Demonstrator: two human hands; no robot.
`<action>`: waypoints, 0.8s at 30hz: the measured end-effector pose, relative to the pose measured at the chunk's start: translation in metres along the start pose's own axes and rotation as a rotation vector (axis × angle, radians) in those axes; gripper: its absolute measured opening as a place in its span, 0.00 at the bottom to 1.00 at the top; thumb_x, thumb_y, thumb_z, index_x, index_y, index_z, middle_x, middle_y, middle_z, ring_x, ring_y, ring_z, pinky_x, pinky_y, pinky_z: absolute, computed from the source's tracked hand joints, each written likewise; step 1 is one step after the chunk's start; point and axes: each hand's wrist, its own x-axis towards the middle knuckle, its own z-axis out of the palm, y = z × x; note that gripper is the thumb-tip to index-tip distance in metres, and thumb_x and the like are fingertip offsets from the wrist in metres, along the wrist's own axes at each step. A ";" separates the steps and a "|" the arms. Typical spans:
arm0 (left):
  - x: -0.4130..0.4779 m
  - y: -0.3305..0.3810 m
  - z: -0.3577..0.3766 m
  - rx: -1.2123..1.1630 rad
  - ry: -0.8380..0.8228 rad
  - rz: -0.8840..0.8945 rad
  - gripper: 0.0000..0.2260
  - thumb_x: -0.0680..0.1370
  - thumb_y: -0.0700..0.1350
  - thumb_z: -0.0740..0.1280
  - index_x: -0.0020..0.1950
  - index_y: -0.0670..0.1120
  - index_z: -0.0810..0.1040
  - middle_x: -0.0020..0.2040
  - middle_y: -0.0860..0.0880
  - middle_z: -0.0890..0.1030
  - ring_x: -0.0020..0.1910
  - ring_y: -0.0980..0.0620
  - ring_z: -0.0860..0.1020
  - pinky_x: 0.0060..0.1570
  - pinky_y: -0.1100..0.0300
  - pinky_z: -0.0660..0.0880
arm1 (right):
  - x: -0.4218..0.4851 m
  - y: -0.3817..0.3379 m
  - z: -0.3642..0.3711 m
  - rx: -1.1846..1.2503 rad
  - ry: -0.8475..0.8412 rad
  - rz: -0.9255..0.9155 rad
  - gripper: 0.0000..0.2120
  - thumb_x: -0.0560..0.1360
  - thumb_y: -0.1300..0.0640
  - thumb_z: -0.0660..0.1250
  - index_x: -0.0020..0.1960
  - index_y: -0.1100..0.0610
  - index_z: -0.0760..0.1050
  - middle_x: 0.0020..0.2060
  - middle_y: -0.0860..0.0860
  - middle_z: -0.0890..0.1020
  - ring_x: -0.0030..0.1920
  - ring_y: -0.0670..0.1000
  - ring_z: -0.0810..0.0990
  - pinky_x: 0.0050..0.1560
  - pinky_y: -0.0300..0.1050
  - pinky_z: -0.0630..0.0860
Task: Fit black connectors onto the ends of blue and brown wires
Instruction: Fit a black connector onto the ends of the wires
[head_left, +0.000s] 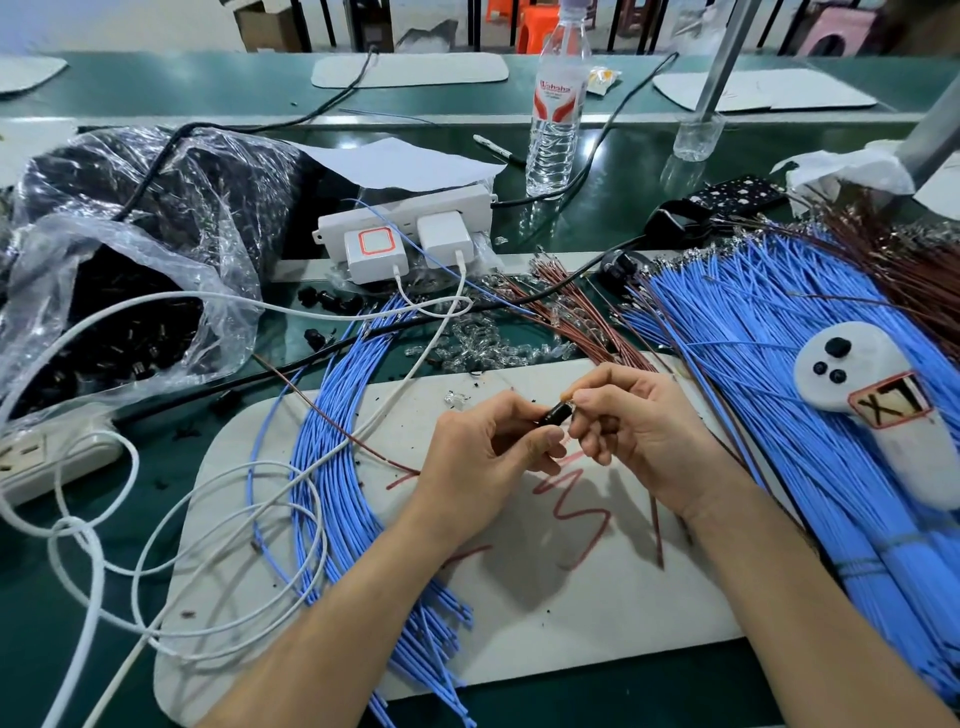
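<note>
Fingers hide most of the connector; its right end is unclear. Over the mat, the left hand pinches its body and the right hand pinches that end.

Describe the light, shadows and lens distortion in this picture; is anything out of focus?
Head view: soft light; the left hand and right hand cast a blurred grey shadow on the white rounded work mat; glare glints on the crumpled clear plastic bag; the wide lens bows the green table; the small black connector and thin brown wire at the hands are sharp, the background softer.
</note>
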 end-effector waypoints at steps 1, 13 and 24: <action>0.000 0.001 0.000 0.004 0.002 0.003 0.06 0.71 0.44 0.70 0.45 0.44 0.79 0.35 0.47 0.83 0.34 0.50 0.84 0.38 0.61 0.80 | 0.000 0.000 0.001 0.001 0.002 -0.007 0.10 0.71 0.68 0.65 0.34 0.58 0.79 0.25 0.57 0.79 0.21 0.48 0.74 0.21 0.35 0.69; 0.000 0.005 0.002 0.270 0.114 0.062 0.05 0.75 0.40 0.71 0.40 0.43 0.77 0.28 0.51 0.79 0.25 0.53 0.75 0.29 0.63 0.70 | -0.001 0.003 0.017 0.006 0.143 -0.055 0.08 0.74 0.71 0.62 0.37 0.64 0.74 0.22 0.54 0.76 0.19 0.46 0.71 0.19 0.34 0.66; -0.004 0.008 -0.003 0.115 0.120 0.191 0.06 0.76 0.39 0.63 0.50 0.47 0.70 0.37 0.51 0.83 0.36 0.47 0.79 0.38 0.54 0.73 | -0.003 0.002 0.019 0.090 0.030 -0.102 0.06 0.69 0.64 0.63 0.37 0.57 0.77 0.24 0.54 0.77 0.20 0.48 0.71 0.21 0.33 0.66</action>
